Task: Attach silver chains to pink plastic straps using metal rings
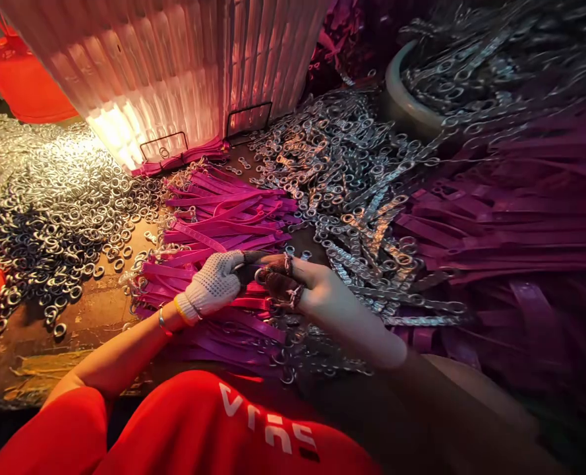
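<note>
Corrugated panels (184, 72) stand at the back of a worn brown tabletop (97, 293) in your head view, lit brightly at lower left. Loose metal rings (75, 191) spread to your left; linked metal pieces (332, 145) heap to your right, below a pale-rimmed basin (396, 82). Pink straps (223, 224) lie in a layered pile at the middle. Over them, your gloved left hand (211, 285) meets your right hand (312, 284), which wears dark, tied finger covers. Fingers on both are bent close together, and a small metal ring (260, 276) shows between them; you cannot tell which fingertips clamp it. It is likely light, hard and rather slippery, so a pinch on opposite sides of its rim should suit. Straps look soft and bendy, probably easiest held flat near an end.
</note>
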Available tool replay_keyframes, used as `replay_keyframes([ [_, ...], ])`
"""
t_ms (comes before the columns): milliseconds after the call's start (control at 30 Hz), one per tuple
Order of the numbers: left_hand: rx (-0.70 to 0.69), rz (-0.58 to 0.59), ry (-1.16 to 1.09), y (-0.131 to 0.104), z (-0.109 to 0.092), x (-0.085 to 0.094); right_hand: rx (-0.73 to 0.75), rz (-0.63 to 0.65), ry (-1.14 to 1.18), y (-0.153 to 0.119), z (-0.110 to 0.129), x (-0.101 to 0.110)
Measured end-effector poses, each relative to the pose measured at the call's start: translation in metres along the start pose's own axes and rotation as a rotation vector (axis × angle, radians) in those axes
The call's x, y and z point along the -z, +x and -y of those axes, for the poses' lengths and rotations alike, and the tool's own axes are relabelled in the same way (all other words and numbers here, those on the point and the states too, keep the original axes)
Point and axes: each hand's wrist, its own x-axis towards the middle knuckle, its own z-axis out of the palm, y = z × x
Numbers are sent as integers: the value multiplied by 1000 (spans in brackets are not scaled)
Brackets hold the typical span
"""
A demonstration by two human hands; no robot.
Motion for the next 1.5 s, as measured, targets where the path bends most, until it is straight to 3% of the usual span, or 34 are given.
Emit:
replay_keyframes([
  [67,51,-45,-116,-4,7,-1,133,-119,-219,-4,-2,-1],
  [133,95,-76,-267,-8,13,2,194,-153,-444,-6,-2,-4],
  [267,201,-48,-453,-13,20,9,162,-59,-771,-2,0,-15],
  [433,242,42,-479,-18,23,9,85,-54,-1048,3,11,-29],
  [533,186,47,-321,-21,19,10,69,-31,-1108,3,17,-33],
  [667,8,-41,143,-22,16,11,72,-18,-1159,5,10,-35],
  [767,-64,-38,415,-20,22,7,88,-37,-1138,6,-1,-34],
  [867,-60,12,391,-18,28,5,43,-10,-1114,7,-1,-29],
  [1000,19,4,212,-18,25,7,-61,174,-1096,11,15,-22],
  [1133,43,-13,246,-20,26,6,-213,229,-1121,15,17,-26],
  [1367,28,94,277,-18,29,4,38,305,-1146,8,-2,-32],
  [1433,-36,152,354,-17,20,18,61,296,-1158,5,-1,-28],
  [1500,-108,197,478,-18,8,42,43,289,-1174,0,2,-24],
])
